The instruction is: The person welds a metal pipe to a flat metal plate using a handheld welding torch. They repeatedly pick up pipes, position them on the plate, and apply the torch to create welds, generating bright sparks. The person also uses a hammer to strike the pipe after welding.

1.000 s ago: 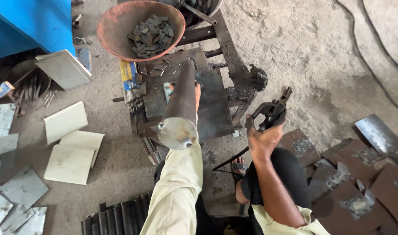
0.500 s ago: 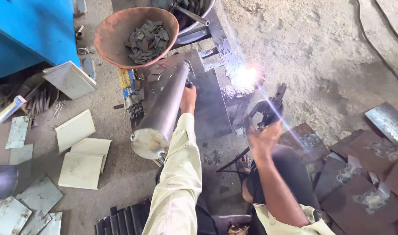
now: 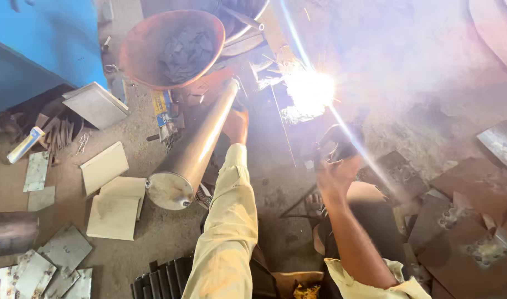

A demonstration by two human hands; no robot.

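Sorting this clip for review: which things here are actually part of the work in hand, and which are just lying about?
In use:
left hand steadying the steel pipe
right hand with its grip on the welding holder
bright weld arc

Lying about:
rusty bowl of scrap pieces
pale square plates
blue cabinet
dark plates

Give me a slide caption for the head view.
Left hand steadies a steel pipe while right hand welds, arc flaring.

A pipe [image 3: 195, 149] lies slanted on the floor [image 3: 154, 243], the left hand [image 3: 237, 124] against its right side. A bowl [image 3: 173, 47] of scraps sits behind it. Plates [image 3: 112, 191] lie to its left. The arc [image 3: 309, 91] flares right of the pipe, beyond the right hand [image 3: 336, 174].
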